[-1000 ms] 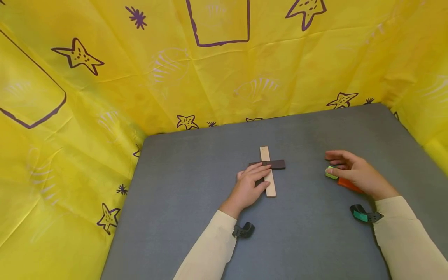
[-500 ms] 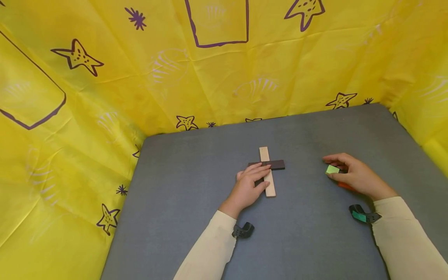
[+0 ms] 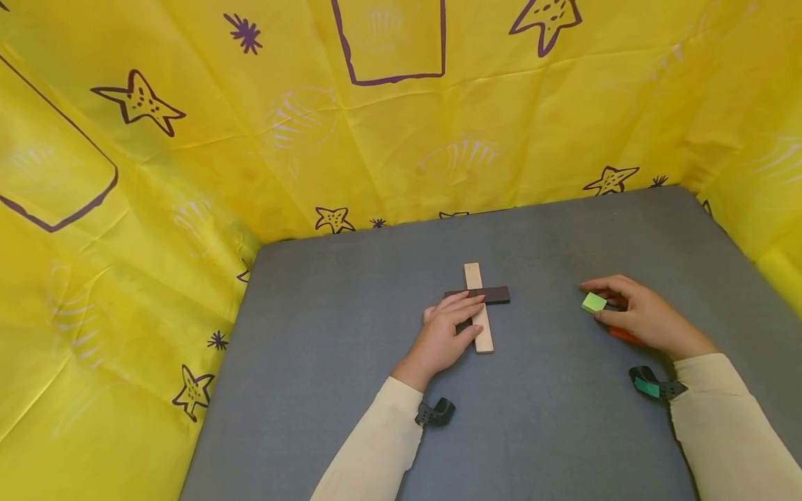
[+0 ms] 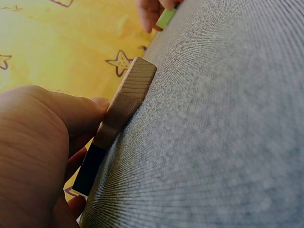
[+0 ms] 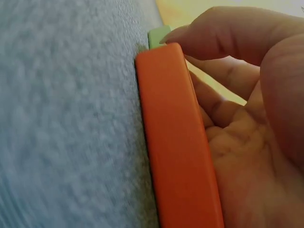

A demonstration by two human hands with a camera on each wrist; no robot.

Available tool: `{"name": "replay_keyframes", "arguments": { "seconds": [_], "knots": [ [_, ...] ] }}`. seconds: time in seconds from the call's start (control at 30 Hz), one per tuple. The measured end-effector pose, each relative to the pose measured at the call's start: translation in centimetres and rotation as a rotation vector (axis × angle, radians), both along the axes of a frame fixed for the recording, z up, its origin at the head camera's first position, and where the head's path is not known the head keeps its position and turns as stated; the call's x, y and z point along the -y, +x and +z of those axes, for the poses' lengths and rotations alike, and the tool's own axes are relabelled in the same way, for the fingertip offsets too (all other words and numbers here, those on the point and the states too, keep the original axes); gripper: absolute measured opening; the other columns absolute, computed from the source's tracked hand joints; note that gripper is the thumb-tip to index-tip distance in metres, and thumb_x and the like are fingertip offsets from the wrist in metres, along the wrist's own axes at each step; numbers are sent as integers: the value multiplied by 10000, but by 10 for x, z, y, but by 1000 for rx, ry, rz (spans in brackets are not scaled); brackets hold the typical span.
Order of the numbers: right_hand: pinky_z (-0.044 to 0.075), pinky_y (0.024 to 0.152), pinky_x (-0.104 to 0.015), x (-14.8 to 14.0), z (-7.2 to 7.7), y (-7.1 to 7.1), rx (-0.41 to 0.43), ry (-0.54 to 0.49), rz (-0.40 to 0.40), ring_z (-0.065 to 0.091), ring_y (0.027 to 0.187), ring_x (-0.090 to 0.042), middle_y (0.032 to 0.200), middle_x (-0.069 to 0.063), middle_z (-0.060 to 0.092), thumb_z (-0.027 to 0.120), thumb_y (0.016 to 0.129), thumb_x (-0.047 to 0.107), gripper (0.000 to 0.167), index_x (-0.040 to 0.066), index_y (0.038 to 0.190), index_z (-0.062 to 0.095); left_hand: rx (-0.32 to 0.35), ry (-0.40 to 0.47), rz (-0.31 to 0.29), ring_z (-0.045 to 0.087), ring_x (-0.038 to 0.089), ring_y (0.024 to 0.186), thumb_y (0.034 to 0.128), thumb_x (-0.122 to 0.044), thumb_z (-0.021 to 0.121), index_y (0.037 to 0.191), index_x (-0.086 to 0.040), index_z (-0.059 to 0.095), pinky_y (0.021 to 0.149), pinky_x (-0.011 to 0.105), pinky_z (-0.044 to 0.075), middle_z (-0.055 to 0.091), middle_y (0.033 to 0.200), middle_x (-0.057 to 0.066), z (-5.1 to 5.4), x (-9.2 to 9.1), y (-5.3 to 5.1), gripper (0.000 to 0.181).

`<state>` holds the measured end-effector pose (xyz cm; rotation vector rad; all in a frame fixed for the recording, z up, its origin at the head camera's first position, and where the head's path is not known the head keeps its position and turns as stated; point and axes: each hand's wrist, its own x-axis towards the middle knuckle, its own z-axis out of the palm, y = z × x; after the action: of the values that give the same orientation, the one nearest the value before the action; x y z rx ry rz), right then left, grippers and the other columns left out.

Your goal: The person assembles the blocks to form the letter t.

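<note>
A dark plank (image 3: 498, 295) lies crosswise over a pale wooden plank (image 3: 484, 336). The left hand (image 3: 435, 341) rests on the crossing, fingers extended over the dark plank; its thumb touches the pale plank (image 4: 130, 90) in the left wrist view. At the right, a small light-green block (image 3: 593, 302) sits by the fingertips of the right hand (image 3: 648, 316). That thumb touches the green block (image 5: 158, 37) in the right wrist view, while the index finger looks apart from it. An orange block (image 5: 173, 128) lies beside the palm, partly hidden under the hand in the head view.
The grey tabletop (image 3: 326, 313) is bordered at the back and sides by yellow cloth (image 3: 388, 153) with printed stars and fish. Both wrists carry dark camera straps; the right one (image 3: 648, 385) has a green patch. Grey surface separates the crossed planks from the green block.
The thumb of the right hand has moved off the top of the green block to its near corner, and the block appears turned, with more of its top showing. The left hand has stayed in place.
</note>
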<state>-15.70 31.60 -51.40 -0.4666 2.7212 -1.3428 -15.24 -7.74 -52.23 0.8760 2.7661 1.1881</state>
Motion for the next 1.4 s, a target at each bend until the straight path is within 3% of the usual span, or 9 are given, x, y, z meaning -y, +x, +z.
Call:
{"name": "replay_keyframes", "arguments": {
  "seconds": [0.1, 0.4, 0.67, 1.0, 1.4],
  "knots": [
    [409, 886, -90, -2, 2, 1, -4, -4, 16, 575, 1050, -28, 1279, -142, 631, 777, 973, -40, 470, -23, 1431, 672, 0, 2, 1, 392, 118, 1542, 1072, -195, 742, 1513, -96, 671, 1094, 529, 319, 562, 1599, -77, 0, 0, 0, 458],
    [411, 863, -101, 0, 2, 1, 1, 26, -30, 566, 1035, -55, 1248, -126, 634, 837, 983, 91, 443, 3, 1399, 711, 0, -2, 5, 386, 100, 1541, 1070, -200, 746, 1510, -96, 675, 1098, 531, 318, 560, 1598, -90, 0, 0, 0, 458],
    [416, 833, -130, -1, 1, 1, -28, 14, -6, 546, 996, -121, 1218, -106, 622, 852, 955, 41, 466, -4, 1395, 705, 4, 3, 7, 384, 98, 1542, 1067, -194, 751, 1508, -95, 677, 1098, 533, 317, 562, 1597, -88, -1, 0, 0, 458],
    [412, 827, -116, 2, 0, 0, -67, 43, -20, 554, 984, -106, 1241, -94, 649, 842, 968, 52, 380, 22, 1337, 755, 5, -2, 14, 385, 92, 1539, 1070, -194, 747, 1506, -99, 680, 1091, 529, 319, 563, 1593, -100, 0, -1, 1, 452],
    [404, 786, -135, 6, 1, 1, -113, 70, -56, 547, 926, -78, 1149, -70, 675, 850, 969, 76, 342, 38, 1301, 780, 27, -4, 9, 371, 93, 1547, 1073, -196, 741, 1516, -99, 668, 1101, 533, 313, 560, 1601, -79, 1, 0, 0, 459]
  ]
}}
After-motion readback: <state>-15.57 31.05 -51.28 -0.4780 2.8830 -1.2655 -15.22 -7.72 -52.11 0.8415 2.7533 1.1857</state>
